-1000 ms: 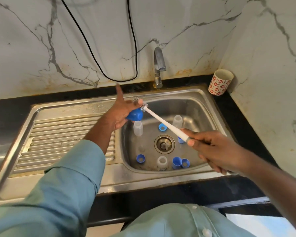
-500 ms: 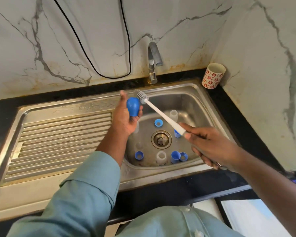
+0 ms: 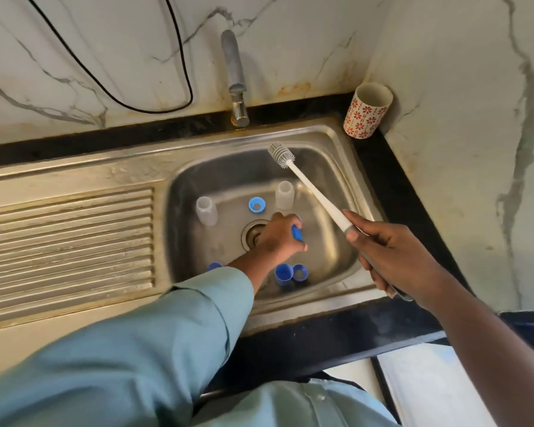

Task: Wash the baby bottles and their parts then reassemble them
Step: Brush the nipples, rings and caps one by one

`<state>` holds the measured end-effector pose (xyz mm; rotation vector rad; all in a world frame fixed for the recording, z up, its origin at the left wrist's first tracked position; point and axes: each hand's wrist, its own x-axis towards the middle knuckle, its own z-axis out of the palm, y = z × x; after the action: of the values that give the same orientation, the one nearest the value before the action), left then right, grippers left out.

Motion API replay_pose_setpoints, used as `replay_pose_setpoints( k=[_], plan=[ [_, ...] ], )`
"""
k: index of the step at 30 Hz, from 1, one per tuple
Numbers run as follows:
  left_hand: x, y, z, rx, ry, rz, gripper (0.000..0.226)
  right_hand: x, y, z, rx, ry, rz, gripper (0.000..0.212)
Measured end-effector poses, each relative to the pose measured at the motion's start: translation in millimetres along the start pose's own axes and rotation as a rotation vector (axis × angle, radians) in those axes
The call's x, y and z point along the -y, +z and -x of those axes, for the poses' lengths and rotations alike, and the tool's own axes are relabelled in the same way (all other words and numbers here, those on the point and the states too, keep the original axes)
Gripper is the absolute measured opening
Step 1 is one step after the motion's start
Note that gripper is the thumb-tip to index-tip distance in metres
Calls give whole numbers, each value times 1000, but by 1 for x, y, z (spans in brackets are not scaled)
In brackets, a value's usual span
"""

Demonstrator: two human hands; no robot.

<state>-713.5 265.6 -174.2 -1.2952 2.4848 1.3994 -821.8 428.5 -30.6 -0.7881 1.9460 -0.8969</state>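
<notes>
The stainless steel sink with ribbed drainboard (image 3: 74,241) takes up most of the black stone tabletop (image 3: 413,192), and its basin serves as the holding place for the bottle parts, judging by how they are scattered around the round metal drain (image 3: 251,234). At the back stands the grey metal tap (image 3: 233,72), with no water visibly running. A black cable (image 3: 179,57) loops down the white marble wall behind it, clear of the work.

The left hand (image 3: 279,238) reaches low into the basin just beside the drain, its fingers curled round a blue plastic bottle cap (image 3: 297,232); probably it is setting the cap down on the basin floor or lifting it, I cannot tell which. The right hand (image 3: 395,257) grips the grey handle of a white long-handled bottle brush (image 3: 309,188), held raised with its bristle head near the back wall of the basin, likely parked out of the way.

Two clear plastic bottle bodies (image 3: 206,211) stand upright in the basin, well apart. A red-flowered ceramic cup (image 3: 367,110) sits in the tabletop corner. A blue screw ring (image 3: 256,205) lies between the bottles; another blue cap (image 3: 283,274) and ring (image 3: 300,272) sit touching near the front wall, close to the left forearm's path.
</notes>
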Motion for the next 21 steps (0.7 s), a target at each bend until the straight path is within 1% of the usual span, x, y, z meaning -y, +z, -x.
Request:
replay_pose_setpoints(
  k=[2,4,5,8,9,11,12,15,17,19,21],
  plan=[
    [4,19,-14,90,30,-312,50,-1,-3,-13,21,-13,0,38],
    [8,45,-33,157,21,-476,46,-7,-12,-31,49,0,-12,39],
    [11,50,-34,164,14,-505,42,-7,-12,-33,60,-2,-14,39],
    [15,75,-48,146,-32,-449,17,-18,-24,-51,85,17,-18,41],
    [18,80,-52,126,-12,-486,10,-22,-27,-54,89,28,-17,41],
    [20,85,-57,99,-8,-468,6,-31,-32,-63,93,47,-22,41],
    [20,86,-58,95,-10,-416,5,-34,-33,-65,97,49,-20,41],
    [16,87,-56,42,40,-311,13,-41,-36,-71,124,47,-39,41],
    [14,89,-54,64,9,-240,20,-42,-37,-73,135,36,-46,41],
    [14,91,-53,119,-10,-292,32,-41,-38,-76,146,23,-32,40],
    [12,90,-52,138,-2,-290,40,-39,-39,-78,158,15,-23,40]
  ],
)
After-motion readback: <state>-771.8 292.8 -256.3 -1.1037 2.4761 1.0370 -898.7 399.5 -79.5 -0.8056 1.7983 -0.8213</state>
